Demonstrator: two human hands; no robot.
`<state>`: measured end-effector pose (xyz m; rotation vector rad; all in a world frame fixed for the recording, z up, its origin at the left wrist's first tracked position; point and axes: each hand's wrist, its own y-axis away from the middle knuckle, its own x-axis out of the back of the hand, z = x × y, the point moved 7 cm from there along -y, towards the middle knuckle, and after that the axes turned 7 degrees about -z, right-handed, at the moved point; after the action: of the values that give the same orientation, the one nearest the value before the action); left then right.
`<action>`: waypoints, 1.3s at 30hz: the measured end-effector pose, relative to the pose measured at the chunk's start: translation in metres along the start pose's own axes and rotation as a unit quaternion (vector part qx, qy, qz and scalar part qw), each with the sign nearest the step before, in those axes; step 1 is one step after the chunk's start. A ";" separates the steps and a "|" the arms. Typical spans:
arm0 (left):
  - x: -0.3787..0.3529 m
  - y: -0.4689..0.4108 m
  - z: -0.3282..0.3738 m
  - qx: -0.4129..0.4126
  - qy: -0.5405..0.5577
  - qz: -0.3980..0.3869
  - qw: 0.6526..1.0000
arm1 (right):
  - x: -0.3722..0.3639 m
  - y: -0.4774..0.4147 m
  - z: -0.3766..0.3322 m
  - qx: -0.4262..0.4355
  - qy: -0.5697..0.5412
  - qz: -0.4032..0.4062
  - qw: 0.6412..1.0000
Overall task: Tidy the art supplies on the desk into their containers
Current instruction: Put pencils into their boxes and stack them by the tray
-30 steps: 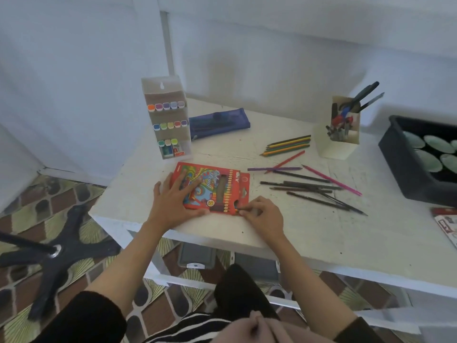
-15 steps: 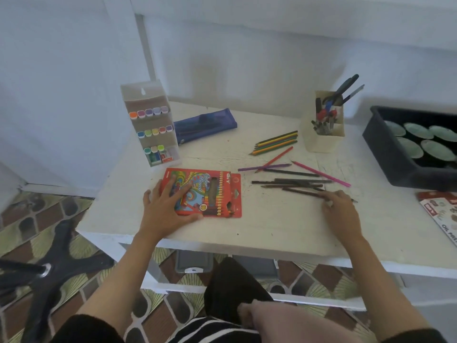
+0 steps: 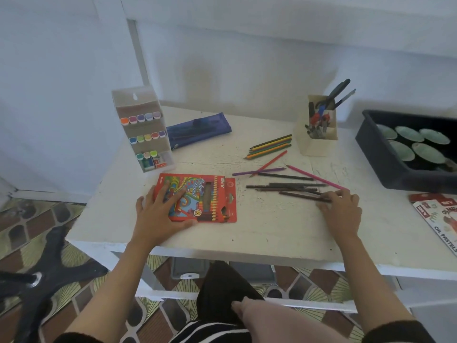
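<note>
Head view, left hand (image 3: 158, 215) fingers spread on pencil box (image 3: 217, 194), right hand (image 3: 342, 210) fingers pinching dark pencil (image 3: 301, 196) lying left-right

Soft, bluish daylight, even and dim; faint shadows, slight overall blur, wide-angle bending at edges

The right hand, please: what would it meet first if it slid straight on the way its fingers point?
The right hand would first meet the dark pencils, whose ends lie right at its fingertips; the pink pencil lies just beyond. Whether it touches them now is unclear.
</note>
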<state>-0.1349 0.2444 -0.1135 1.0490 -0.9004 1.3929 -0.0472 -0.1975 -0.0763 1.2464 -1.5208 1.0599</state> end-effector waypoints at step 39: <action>0.004 0.001 -0.004 -0.011 0.032 0.018 0.999 | -0.053 0.082 -0.214 0.239 -0.260 -0.166 0.921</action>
<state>-0.1361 0.2488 -0.1112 0.9708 -0.8895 1.4351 -0.0991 0.0322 -0.0801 2.1826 -1.3784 0.9413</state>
